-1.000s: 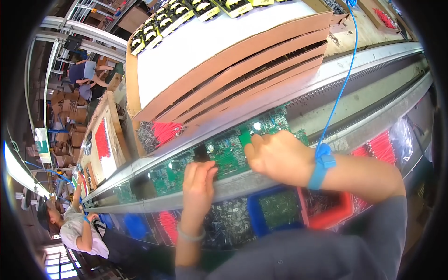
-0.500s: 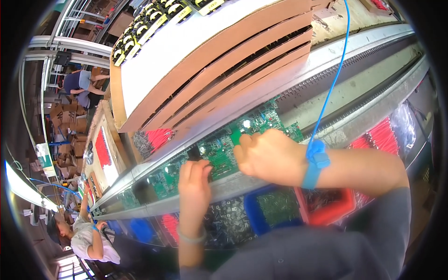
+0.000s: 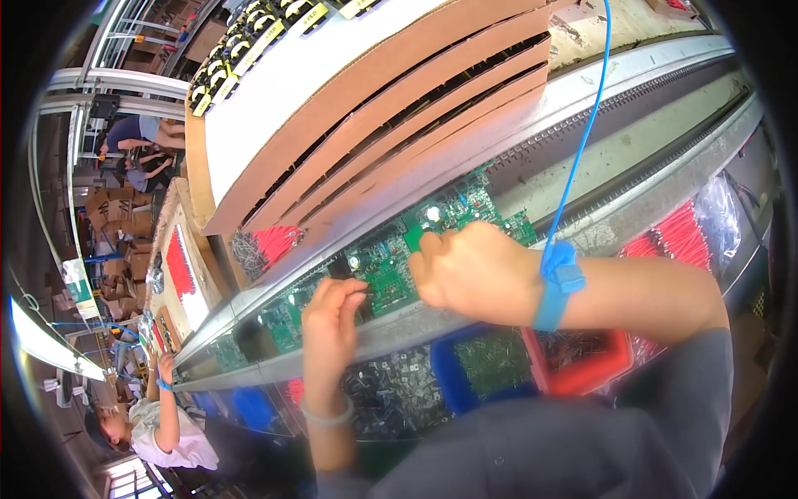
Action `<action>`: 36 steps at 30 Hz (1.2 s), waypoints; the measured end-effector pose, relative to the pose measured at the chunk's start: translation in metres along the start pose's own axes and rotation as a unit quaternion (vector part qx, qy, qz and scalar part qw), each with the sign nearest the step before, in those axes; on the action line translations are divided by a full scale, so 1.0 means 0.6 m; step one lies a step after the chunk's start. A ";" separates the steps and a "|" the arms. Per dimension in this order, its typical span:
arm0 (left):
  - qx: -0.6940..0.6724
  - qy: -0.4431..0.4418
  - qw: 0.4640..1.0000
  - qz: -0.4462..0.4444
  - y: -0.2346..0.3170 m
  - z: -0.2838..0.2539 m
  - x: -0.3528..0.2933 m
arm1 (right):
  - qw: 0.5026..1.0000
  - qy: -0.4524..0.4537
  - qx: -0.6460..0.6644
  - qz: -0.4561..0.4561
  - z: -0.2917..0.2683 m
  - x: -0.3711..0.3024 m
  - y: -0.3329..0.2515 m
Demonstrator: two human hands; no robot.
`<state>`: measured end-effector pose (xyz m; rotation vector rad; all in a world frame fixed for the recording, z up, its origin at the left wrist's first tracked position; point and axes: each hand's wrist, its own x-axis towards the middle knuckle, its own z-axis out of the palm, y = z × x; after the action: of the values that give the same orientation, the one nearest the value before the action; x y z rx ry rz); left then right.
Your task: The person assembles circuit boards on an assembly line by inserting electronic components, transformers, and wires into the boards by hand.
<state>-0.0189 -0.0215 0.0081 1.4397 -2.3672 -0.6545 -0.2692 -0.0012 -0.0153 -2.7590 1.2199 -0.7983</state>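
Green circuit boards (image 3: 391, 287) with small parts and white round components sit in a row along the metal conveyor rail. Over the board's near edge, my left hand (image 3: 331, 320) has thumb and fingertips pinched together; anything between them is too small to name. My right hand (image 3: 474, 270) is curled closed above the same board, its fingertips turned down and hidden behind the knuckles. A blue wrist strap (image 3: 559, 287) with a blue cord (image 3: 586, 141) circles my right wrist.
Below the rail stand a blue bin (image 3: 449, 378) of small leaded parts, a red bin (image 3: 586, 366), and a heap of small metal pieces (image 3: 407, 382). Stacked cardboard trays (image 3: 391, 125) rise beyond the rail. Red wires (image 3: 278, 243) lie beside them. A co-worker (image 3: 166, 424) stands far left.
My left hand has shifted slightly left, its fingertips still pinched by the board. My right hand stays nearly in place. The co-worker at left has raised their hands.
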 end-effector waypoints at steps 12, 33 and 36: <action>0.111 0.085 0.988 0.069 -0.004 0.040 -0.026 | 1.000 -0.002 -0.013 0.001 -0.001 -0.002 -0.001; 0.163 0.160 0.964 0.139 0.052 -0.036 -0.038 | 0.997 -0.070 -0.004 0.040 -0.004 -0.001 0.010; 0.095 0.243 0.949 0.178 0.106 -0.117 0.007 | 0.992 -0.107 0.044 0.056 -0.015 0.001 0.015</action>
<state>-0.0360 -0.0163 0.1013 1.0382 -2.2340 0.0268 -0.2794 -0.0061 -0.0093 -2.5982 1.2533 -0.5185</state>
